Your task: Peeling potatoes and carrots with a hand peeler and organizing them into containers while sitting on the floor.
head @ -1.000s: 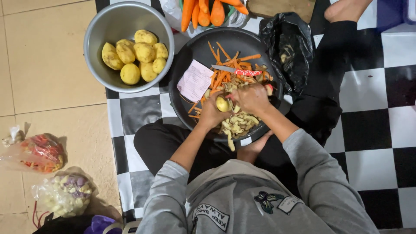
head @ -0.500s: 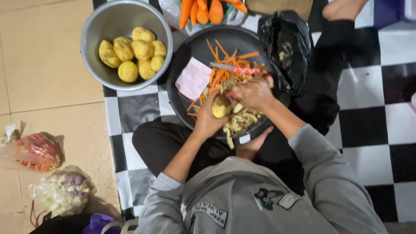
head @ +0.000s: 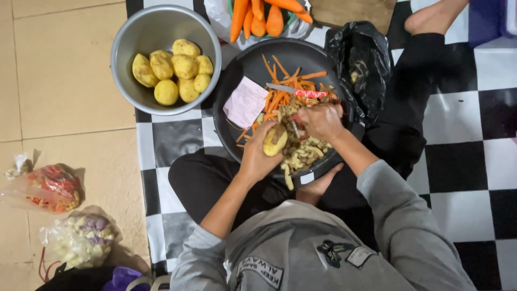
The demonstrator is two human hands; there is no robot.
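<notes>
While the person sat on the checkered floor mat (head: 474, 156), a half-peeled potato (head: 275, 140) was held just left of the frame's centre, above the near part of a dark round pan (head: 301, 59). The left hand (head: 257, 156) was curled round the potato from below, fingers closed on it. The right hand (head: 322, 121), just right of the potato, was closed round a small tool, apparently a peeler (head: 297, 128); little of the tool showed, so its kind was uncertain.

Under both hands the pan held a heap of pale potato peelings (head: 306, 152) and orange carrot peelings (head: 285, 89). A knife with a red patterned handle (head: 297, 91) lay on the carrot peelings, and a pinkish slip of paper (head: 245, 101) lay at the pan's left side.

In the upper left of the frame, a metal bowl (head: 144, 32) held peeled yellow potatoes (head: 172, 70). At the top centre lay whole carrots (head: 258, 13). A black plastic bag (head: 362, 59) sat touching the pan's upper right edge.

On the tiled floor at the lower left lay two clear bags, one with red contents (head: 51, 186), one with pale contents (head: 81, 240).
</notes>
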